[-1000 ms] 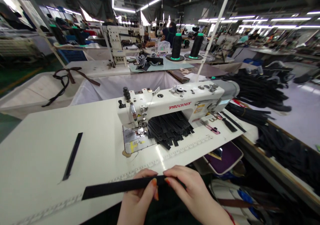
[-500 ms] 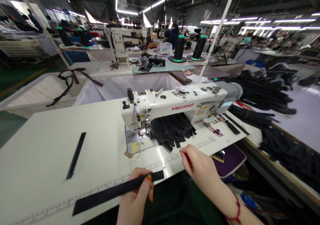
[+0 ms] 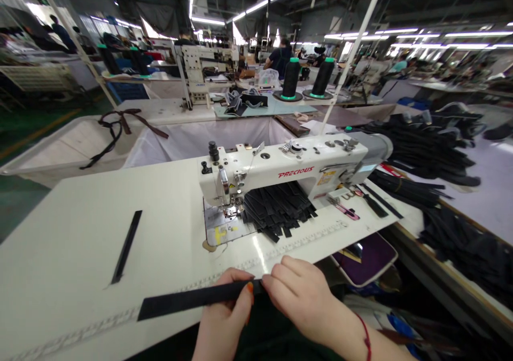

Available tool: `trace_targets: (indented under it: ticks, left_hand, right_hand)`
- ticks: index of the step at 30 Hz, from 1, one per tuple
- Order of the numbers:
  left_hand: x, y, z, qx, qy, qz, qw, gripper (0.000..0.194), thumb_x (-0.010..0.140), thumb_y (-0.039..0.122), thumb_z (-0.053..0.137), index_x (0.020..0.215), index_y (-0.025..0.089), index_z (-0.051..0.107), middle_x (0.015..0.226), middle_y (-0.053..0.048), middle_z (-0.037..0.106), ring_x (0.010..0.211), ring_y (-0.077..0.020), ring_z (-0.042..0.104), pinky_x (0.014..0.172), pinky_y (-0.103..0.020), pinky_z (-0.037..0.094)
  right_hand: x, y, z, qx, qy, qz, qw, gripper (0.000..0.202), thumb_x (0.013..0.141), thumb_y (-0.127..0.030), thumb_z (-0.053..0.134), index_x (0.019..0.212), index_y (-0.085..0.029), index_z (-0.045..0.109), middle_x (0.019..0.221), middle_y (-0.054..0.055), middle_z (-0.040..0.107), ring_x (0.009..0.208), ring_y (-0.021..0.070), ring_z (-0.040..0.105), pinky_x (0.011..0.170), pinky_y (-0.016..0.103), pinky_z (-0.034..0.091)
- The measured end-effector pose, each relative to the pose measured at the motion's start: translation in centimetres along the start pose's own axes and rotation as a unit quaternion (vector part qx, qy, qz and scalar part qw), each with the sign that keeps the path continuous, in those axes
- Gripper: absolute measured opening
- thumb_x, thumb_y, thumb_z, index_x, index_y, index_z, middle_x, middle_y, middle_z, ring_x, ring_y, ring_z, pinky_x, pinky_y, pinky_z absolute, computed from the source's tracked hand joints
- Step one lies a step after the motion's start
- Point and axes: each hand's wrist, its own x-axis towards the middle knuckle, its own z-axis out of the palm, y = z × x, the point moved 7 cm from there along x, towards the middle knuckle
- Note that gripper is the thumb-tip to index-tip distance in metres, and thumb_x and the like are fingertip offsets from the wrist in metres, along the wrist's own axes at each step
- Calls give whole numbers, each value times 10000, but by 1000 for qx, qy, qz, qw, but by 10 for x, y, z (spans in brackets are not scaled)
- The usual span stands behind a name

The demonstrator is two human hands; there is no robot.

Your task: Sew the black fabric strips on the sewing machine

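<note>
A black fabric strip [image 3: 180, 303] slants along the table's front edge, over a ruler marking. My left hand [image 3: 226, 318] pinches it near its right end, thumb on top. Curled fingers of my right hand [image 3: 298, 297] close on the strip's right tip, right beside my left fingertips; the tip itself is mostly hidden. Beyond the hands stands a white sewing machine [image 3: 280, 171], with a pile of short black strips [image 3: 276, 211] under its arm. Another black strip [image 3: 127, 247] lies alone on the left of the white table [image 3: 168, 211].
At the table's right lie a pink-handled cutter [image 3: 344, 210] and a dark-handled tool [image 3: 373, 205]. Bundles of black pieces [image 3: 425, 147] fill the surface at right. Two black thread cones [image 3: 291, 79] stand behind the machine. A white cloth-lined bin [image 3: 196, 139] sits beyond the table.
My right hand has come left and down to the strip's right end. The strip has shifted slightly right and lies flatter in my left hand. The view has moved a little.
</note>
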Motion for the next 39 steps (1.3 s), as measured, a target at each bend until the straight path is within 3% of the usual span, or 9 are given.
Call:
trace_targets:
  ticks: [5,11,21,24,26,29,32,35,39]
  left_hand:
    - [1,1,0,54,-13,35,998,124,742,345,672,743,222,654,550,29,562,507,-157,500,503,-261,420]
    - [2,-10,4,46,-29,2,999,213,787,427,647,823,218,623,483,69,468,457,-137,447,470,-239,372]
    - [2,-17,11,-35,-20,-47,998,260,807,452,656,856,206,587,457,87,458,440,-98,417,476,-199,336]
    - [5,-19,15,-105,-27,-68,992,296,783,463,683,849,194,576,464,85,466,427,-72,377,456,-177,294]
    - [7,-17,16,-140,-25,-82,986,292,759,425,713,857,184,579,466,88,461,417,-57,359,448,-164,267]
    - [9,-12,19,-167,-15,-95,981,272,745,359,727,893,166,605,468,88,465,405,-40,359,446,-151,255]
    - [12,-11,25,-193,-18,-106,975,250,720,327,742,857,152,627,488,73,507,390,-25,364,428,-141,258]
    - [17,-17,30,-224,-25,-114,968,270,690,362,778,763,158,617,474,65,534,352,-23,366,384,-137,267]
    - [23,-29,28,-226,-20,-122,966,364,631,438,838,721,164,616,474,34,594,375,-75,474,380,-167,375]
  right_hand:
    - [-1,0,0,-28,34,26,999,344,976,-110,395,681,-207,544,622,17,495,601,168,408,541,309,280]
    - [1,-3,-1,-18,45,-1,999,384,969,-79,362,638,-206,510,609,16,462,592,169,372,546,313,255]
    - [1,9,-5,-27,75,36,996,346,960,-80,376,675,-208,524,604,7,468,593,167,397,541,298,287]
    - [-10,18,1,-13,50,4,999,302,961,-108,415,701,-204,536,614,-2,491,590,155,429,551,285,322]
    - [-25,56,2,-34,48,68,996,273,984,-154,422,752,-196,560,659,9,545,627,155,504,586,273,383]
    - [-60,151,-6,-158,33,258,952,266,1017,-260,385,893,-190,609,827,58,656,771,188,621,691,281,467]
    - [-90,222,-16,-214,29,319,923,301,996,-273,390,1119,-108,609,967,171,675,878,303,635,717,387,484]
    - [-110,253,-17,-233,18,336,912,393,982,-281,419,1284,-52,524,974,199,682,849,327,647,701,413,491]
    - [-130,257,-19,-257,20,356,898,369,1003,-313,416,1256,-70,530,1018,196,687,874,300,663,736,395,504]
